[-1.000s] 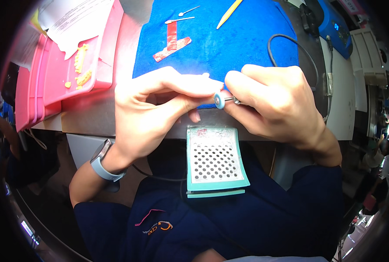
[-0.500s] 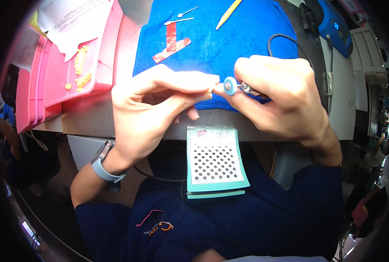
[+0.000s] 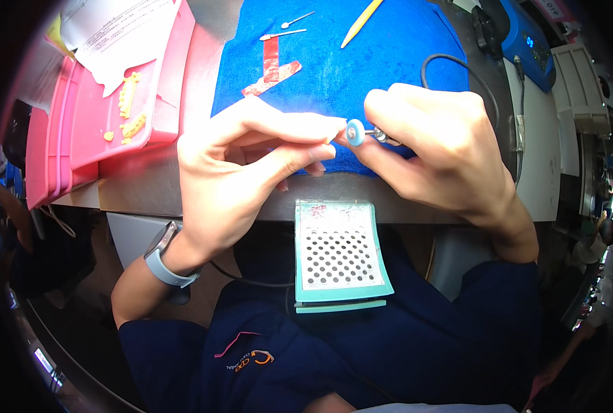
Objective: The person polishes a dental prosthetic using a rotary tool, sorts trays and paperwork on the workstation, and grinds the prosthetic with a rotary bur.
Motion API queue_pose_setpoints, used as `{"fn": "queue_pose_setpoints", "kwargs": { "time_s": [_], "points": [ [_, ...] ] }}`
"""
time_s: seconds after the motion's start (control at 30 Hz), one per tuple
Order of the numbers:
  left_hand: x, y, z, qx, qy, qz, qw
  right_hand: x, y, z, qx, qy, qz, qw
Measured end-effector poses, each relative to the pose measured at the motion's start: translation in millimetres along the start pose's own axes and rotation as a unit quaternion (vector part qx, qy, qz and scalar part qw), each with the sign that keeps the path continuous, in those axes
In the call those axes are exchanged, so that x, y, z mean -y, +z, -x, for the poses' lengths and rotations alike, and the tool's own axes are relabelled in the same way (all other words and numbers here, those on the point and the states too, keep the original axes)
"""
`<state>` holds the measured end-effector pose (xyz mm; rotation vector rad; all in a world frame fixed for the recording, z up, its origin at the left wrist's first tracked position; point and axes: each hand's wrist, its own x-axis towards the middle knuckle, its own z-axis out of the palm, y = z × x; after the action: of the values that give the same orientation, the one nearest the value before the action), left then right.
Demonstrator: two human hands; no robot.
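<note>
In my right hand (image 3: 444, 151) is a rotary handpiece (image 3: 382, 135), its grip mostly hidden by the closed fingers. A small light-blue polishing wheel (image 3: 355, 133) on a metal shank sticks out of it toward the left. My left hand (image 3: 227, 168) pinches thumb against index finger right beside the wheel. Whatever lies between those fingertips is too small and covered to make out. Both hands hover over the front edge of a blue towel (image 3: 382, 69).
Two mounted burs (image 3: 284, 34), red strips (image 3: 271, 62) and a yellow pointed stick (image 3: 360, 24) lie on the towel. Orange pieces (image 3: 133, 127) sit in a pink tray (image 3: 162, 103) at left. Below my hands is a teal perforated box (image 3: 341, 251). A blue control unit (image 3: 527, 45) stands far right.
The polishing wheel and right hand have shifted slightly left, closer to the left fingertips. The left hand's lower fingers have moved a little; the pinch stays.
</note>
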<state>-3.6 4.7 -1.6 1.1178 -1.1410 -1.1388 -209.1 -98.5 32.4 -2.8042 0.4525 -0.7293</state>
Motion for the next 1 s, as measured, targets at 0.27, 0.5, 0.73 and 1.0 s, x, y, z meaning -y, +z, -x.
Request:
{"fn": "queue_pose_setpoints", "kwargs": {
  "time_s": [0.27,0.5,0.73,1.0],
  "points": [
    [0.4,-0.2,1.0,0.020,0.015,0.005,1.000,2.9,-0.2,2.5,0.026,0.014,0.031,0.999],
    [4.5,-1.2,2.4,0.028,0.003,0.060,0.998,5.9,-0.2,2.8,0.030,0.005,0.027,0.999],
    [5.3,0.0,0.0,0.014,0.005,0.029,0.999,5.1,0.2,3.8,0.042,0.003,0.014,0.999],
    [7.9,-4.8,1.4,0.041,0.011,0.062,0.997,2.6,2.3,3.7,0.031,0.003,0.000,1.000]
  ]
}}
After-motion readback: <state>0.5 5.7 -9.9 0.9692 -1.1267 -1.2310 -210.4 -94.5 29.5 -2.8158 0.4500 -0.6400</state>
